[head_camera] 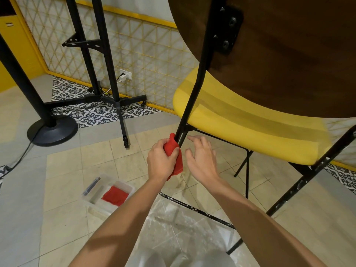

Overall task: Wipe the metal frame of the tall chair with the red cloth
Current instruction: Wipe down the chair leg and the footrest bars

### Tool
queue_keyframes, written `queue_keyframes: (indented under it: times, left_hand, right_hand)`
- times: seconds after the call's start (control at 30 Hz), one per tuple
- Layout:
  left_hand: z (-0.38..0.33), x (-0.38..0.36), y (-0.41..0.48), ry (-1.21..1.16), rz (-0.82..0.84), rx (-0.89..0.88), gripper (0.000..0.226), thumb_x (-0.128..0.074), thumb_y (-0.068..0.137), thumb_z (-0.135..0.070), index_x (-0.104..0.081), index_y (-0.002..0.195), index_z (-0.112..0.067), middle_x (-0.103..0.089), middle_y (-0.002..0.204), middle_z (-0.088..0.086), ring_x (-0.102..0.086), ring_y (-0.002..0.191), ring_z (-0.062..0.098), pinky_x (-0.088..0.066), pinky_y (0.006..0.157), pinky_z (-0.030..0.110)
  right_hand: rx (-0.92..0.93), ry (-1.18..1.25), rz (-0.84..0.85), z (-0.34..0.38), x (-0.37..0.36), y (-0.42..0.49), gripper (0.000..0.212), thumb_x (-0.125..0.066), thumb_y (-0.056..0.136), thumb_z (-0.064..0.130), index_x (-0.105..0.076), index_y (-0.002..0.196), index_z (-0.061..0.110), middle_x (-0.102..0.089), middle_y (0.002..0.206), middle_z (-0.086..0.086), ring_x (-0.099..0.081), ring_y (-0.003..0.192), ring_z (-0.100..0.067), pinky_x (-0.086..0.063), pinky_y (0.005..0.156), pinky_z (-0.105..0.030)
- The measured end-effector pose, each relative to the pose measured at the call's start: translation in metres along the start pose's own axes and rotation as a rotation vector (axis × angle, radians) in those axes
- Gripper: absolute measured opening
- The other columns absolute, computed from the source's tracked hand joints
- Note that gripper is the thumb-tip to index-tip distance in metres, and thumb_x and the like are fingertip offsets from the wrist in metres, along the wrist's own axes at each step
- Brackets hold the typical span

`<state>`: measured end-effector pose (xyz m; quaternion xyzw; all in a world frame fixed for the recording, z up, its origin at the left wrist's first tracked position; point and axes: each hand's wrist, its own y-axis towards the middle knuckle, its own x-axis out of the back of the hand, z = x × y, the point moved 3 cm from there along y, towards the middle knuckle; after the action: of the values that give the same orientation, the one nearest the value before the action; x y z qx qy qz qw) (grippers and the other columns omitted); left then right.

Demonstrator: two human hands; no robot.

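Note:
The tall chair has a yellow seat (250, 120), a dark wooden backrest (289, 54) and a black metal frame (194, 89). My left hand (160, 160) grips a red cloth (174, 151) wrapped around the frame's left upright, just below the seat's edge. My right hand (200, 158) hovers beside the same upright with relaxed fingers, holding nothing. The lower crossbar (196, 209) of the frame shows chipped paint.
A clear plastic tray (127, 186) holding a second red cloth (115, 195) lies on the tiled floor at lower left. A black stand with a wheeled base (123, 105) and a round-based pole (52, 130) stand further left, a cable trailing across the floor.

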<state>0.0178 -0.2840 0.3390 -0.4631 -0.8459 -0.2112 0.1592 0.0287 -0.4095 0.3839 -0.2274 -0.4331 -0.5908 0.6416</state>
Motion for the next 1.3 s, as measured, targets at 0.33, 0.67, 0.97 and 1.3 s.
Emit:
queue_keyframes:
  times: [0.33, 0.67, 0.97, 1.3]
  left_hand:
    - [-0.023, -0.002, 0.002, -0.120, -0.044, -0.040, 0.040, -0.062, 0.087, -0.032, -0.055, 0.124, -0.018, -0.059, 0.115, 0.001, -0.047, 0.096, 0.004, -0.035, 0.081, 0.018]
    - [-0.023, 0.002, 0.003, -0.198, -0.024, -0.037, 0.040, -0.064, 0.086, -0.033, -0.056, 0.124, -0.021, -0.058, 0.115, -0.005, -0.051, 0.099, 0.005, -0.039, 0.081, 0.015]
    - [-0.009, -0.005, -0.001, -0.102, 0.052, 0.002, 0.039, -0.059, 0.090, -0.029, -0.052, 0.126, -0.018, -0.057, 0.118, 0.003, -0.048, 0.097, 0.007, -0.032, 0.080, 0.016]
    - [0.001, -0.002, 0.009, -0.221, 0.249, 0.074, 0.037, -0.048, 0.096, -0.027, -0.047, 0.133, -0.020, -0.051, 0.126, 0.003, -0.049, 0.110, 0.014, -0.038, 0.094, 0.026]
  right_hand:
    - [-0.030, 0.010, 0.035, -0.006, -0.004, -0.001, 0.039, -0.042, 0.095, 0.026, -0.047, 0.134, 0.021, -0.045, 0.132, 0.002, -0.037, 0.125, -0.016, -0.026, 0.102, -0.039]
    - [-0.027, 0.026, 0.020, -0.005, -0.004, 0.001, 0.039, -0.042, 0.096, 0.027, -0.047, 0.134, 0.022, -0.046, 0.131, 0.002, -0.037, 0.126, -0.015, -0.025, 0.103, -0.039]
    - [-0.031, 0.051, 0.042, -0.002, -0.009, -0.001, 0.039, -0.040, 0.096, 0.028, -0.047, 0.134, 0.022, -0.046, 0.133, 0.003, -0.037, 0.126, -0.015, -0.026, 0.105, -0.039]
    - [-0.022, 0.040, 0.067, 0.002, -0.021, -0.001, 0.039, -0.039, 0.097, 0.030, -0.046, 0.134, 0.024, -0.046, 0.132, 0.004, -0.037, 0.126, -0.015, -0.025, 0.106, -0.040]
